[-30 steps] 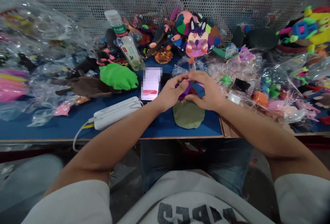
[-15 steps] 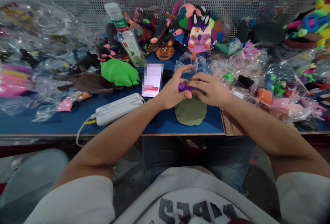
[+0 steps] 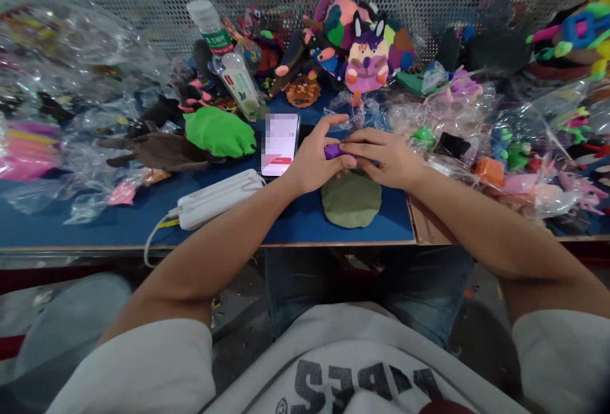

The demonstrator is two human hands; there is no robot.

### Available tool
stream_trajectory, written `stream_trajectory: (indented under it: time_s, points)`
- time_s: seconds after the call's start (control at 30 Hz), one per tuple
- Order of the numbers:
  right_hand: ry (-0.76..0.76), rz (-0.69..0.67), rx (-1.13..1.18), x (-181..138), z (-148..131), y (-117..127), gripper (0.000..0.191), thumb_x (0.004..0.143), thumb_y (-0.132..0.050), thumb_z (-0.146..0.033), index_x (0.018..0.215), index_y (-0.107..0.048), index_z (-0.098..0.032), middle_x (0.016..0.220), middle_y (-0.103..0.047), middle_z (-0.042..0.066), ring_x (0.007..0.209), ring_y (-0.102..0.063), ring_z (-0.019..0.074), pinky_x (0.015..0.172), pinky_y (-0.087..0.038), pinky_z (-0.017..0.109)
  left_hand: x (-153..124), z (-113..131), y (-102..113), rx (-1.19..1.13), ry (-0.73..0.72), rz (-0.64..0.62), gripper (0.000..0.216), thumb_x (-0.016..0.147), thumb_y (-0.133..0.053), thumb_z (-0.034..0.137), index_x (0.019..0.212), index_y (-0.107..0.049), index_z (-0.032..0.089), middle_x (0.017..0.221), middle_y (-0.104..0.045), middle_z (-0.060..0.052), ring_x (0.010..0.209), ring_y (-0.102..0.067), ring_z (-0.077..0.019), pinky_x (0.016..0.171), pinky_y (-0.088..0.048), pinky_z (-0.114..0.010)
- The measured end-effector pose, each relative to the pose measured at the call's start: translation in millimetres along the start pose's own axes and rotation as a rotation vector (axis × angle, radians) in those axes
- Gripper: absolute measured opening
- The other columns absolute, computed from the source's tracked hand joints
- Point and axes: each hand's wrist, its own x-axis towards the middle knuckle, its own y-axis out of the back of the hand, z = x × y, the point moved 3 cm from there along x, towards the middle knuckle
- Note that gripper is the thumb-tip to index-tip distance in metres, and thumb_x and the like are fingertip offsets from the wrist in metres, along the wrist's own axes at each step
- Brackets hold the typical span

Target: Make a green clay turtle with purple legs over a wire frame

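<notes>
A small lump of purple modelling clay (image 3: 332, 151) is held between my two hands. My left hand (image 3: 317, 159) is curled round its left side, thumb below and index finger stretched out above. My right hand (image 3: 388, 157) presses on it from the right with bent fingertips. Just beneath the hands a flat, roundish olive-green clay sheet (image 3: 351, 201) lies on the blue tabletop (image 3: 290, 223). A phone (image 3: 281, 144) with a lit screen stands left of my left hand; part of its picture is pixelated.
A white power strip (image 3: 216, 199) with a cable lies left. Behind it are a green clay piece (image 3: 219, 131) and a tilted plastic bottle (image 3: 229, 61). Clay animals, including a purple-and-pink figure (image 3: 366, 61), line the back. Plastic bags (image 3: 443, 115) with coloured clay crowd the right.
The left thumb has come in over the purple clay, and the fingers of both hands have drawn closer round it. The whole view has shifted slightly.
</notes>
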Motion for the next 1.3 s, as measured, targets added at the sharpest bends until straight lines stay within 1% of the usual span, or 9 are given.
stream_trajectory:
  time_s: [0.17, 0.3, 0.4, 0.5, 0.67, 0.8, 1.03, 1.17, 1.3]
  points:
    - [0.078, -0.026, -0.143, -0.5, -9.1, 0.2, 0.047, 0.113, -0.062, -0.036, 0.158, -0.060, -0.022, 0.127, -0.079, 0.013, 0.115, -0.078, 0.0246, 0.099, -0.067, 0.041, -3.1, 4.4, -5.9, -0.079, 0.081, -0.142, 0.112, 0.079, -0.090, 0.077, 0.165, -0.044, 0.021, 0.080, -0.078, -0.003, 0.056, -0.073, -0.0178, 0.048, -0.055, -0.023]
    - [0.150, -0.014, -0.170, 2.2, -21.0, -1.7, 0.037, 0.113, -0.062, -0.040, 0.143, -0.067, -0.019, 0.118, -0.079, 0.012, 0.108, -0.077, 0.0236, 0.096, -0.067, 0.041, -13.5, 16.4, -9.8, -0.147, 0.147, -0.198, 0.113, 0.081, -0.081, 0.086, 0.163, -0.045, 0.017, 0.074, -0.075, -0.002, 0.051, -0.070, -0.0154, 0.041, -0.050, -0.019]
    - [0.236, 0.033, -0.257, 4.1, -31.2, -1.6, 0.022, 0.115, -0.058, -0.033, 0.122, -0.072, -0.017, 0.105, -0.077, 0.009, 0.095, -0.074, 0.0205, 0.083, -0.066, 0.036, -22.9, 28.6, -10.4, -0.149, 0.251, -0.255, 0.092, 0.087, -0.081, 0.080, 0.145, -0.061, 0.012, 0.074, -0.076, -0.004, 0.050, -0.068, -0.0139, 0.040, -0.050, -0.019]
    - [0.297, 0.100, -0.303, 4.1, -36.3, 3.5, 0.018, 0.112, -0.063, -0.026, 0.122, -0.074, -0.016, 0.102, -0.076, 0.008, 0.093, -0.073, 0.0200, 0.080, -0.063, 0.035, -28.8, 39.0, -9.6, -0.102, 0.286, -0.330, 0.068, 0.088, -0.087, 0.071, 0.120, -0.073, 0.012, 0.074, -0.076, -0.005, 0.052, -0.069, -0.0134, 0.042, -0.054, -0.019]
    - [0.261, 0.118, -0.329, 0.4, -27.8, 12.9, 0.044, 0.104, -0.080, -0.042, 0.140, -0.073, -0.019, 0.093, -0.075, 0.004, 0.082, -0.069, 0.0174, 0.071, -0.058, 0.032, -31.3, 37.3, -9.7, -0.118, 0.246, -0.251, 0.050, 0.090, -0.089, 0.061, 0.103, -0.077, 0.014, 0.073, -0.076, -0.004, 0.055, -0.069, -0.0123, 0.047, -0.055, -0.019]
    - [0.205, 0.047, -0.324, 2.8, -28.0, 9.3, 0.060, 0.107, -0.072, -0.058, 0.155, -0.064, -0.022, 0.086, -0.070, 0.000, 0.071, -0.064, 0.0156, 0.064, -0.053, 0.031, -38.5, 28.9, -7.6, -0.142, 0.259, -0.210, 0.043, 0.095, -0.085, 0.058, 0.096, -0.077, 0.015, 0.078, -0.077, -0.005, 0.060, -0.071, -0.0125, 0.054, -0.060, -0.021]
    - [0.192, -0.043, -0.316, 16.9, -50.6, -1.0, 0.040, 0.111, -0.067, -0.038, 0.148, -0.070, -0.024, 0.091, -0.073, 0.003, 0.072, -0.065, 0.0179, 0.058, -0.052, 0.035, -53.5, 17.1, 1.8, -0.136, 0.158, -0.188, 0.066, 0.078, -0.089, 0.079, 0.101, -0.071, 0.019, 0.079, -0.076, -0.003, 0.064, -0.070, -0.0156, 0.057, -0.055, -0.026]
    - [0.149, -0.042, -0.335, 20.8, -57.4, -2.2, 0.022, 0.109, -0.066, -0.028, 0.125, -0.080, -0.031, 0.082, -0.070, -0.001, 0.069, -0.064, 0.0156, 0.054, -0.046, 0.036, -54.5, 19.9, 0.0, 0.031, 0.086, -0.158, 0.049, 0.088, -0.088, 0.066, 0.108, -0.077, 0.023, 0.087, -0.082, -0.004, 0.072, -0.075, -0.0180, 0.064, -0.058, -0.029]
    - [0.173, 0.008, -0.305, 19.6, -64.1, -1.4, 0.010, 0.104, -0.073, -0.024, 0.104, -0.082, -0.028, 0.077, -0.068, 0.000, 0.068, -0.063, 0.0158, 0.050, -0.042, 0.036, -53.2, 32.1, -3.9, 0.015, 0.075, -0.213, 0.036, 0.101, -0.078, 0.054, 0.088, -0.077, 0.021, 0.067, -0.077, -0.003, 0.057, -0.071, -0.0147, 0.054, -0.054, -0.025]
